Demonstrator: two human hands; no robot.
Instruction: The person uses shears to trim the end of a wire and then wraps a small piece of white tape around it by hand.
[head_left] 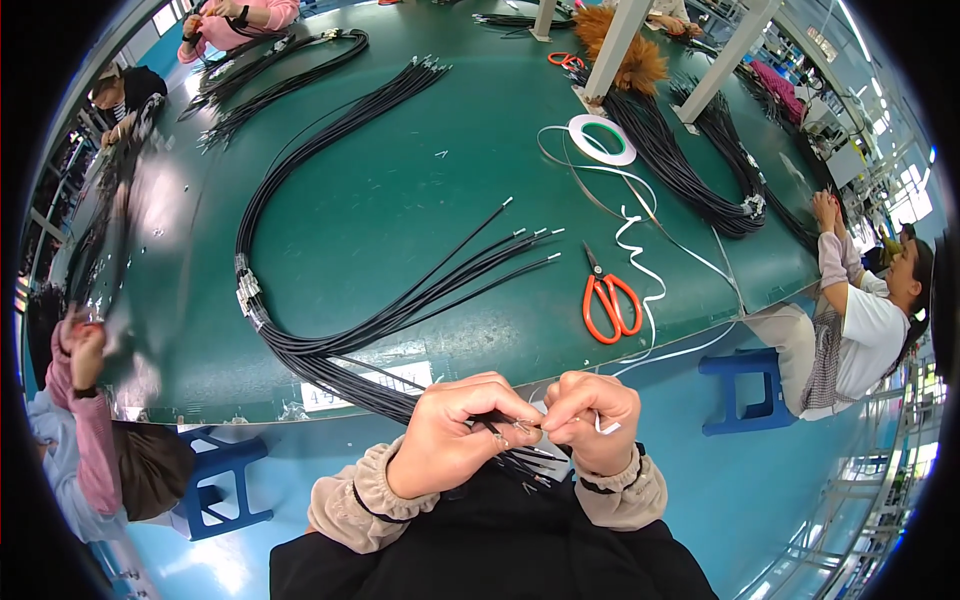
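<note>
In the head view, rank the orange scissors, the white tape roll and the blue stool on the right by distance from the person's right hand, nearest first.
1. Orange scissors: on the table edge, just up and right of the right hand.
2. Blue stool: on the floor, farther right.
3. White tape roll: far up the table, beside a white post.

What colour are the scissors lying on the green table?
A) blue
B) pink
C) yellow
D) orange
D: the scissors lie on the green table with bright orange handles, right of the black cables and above the two hands.
</note>
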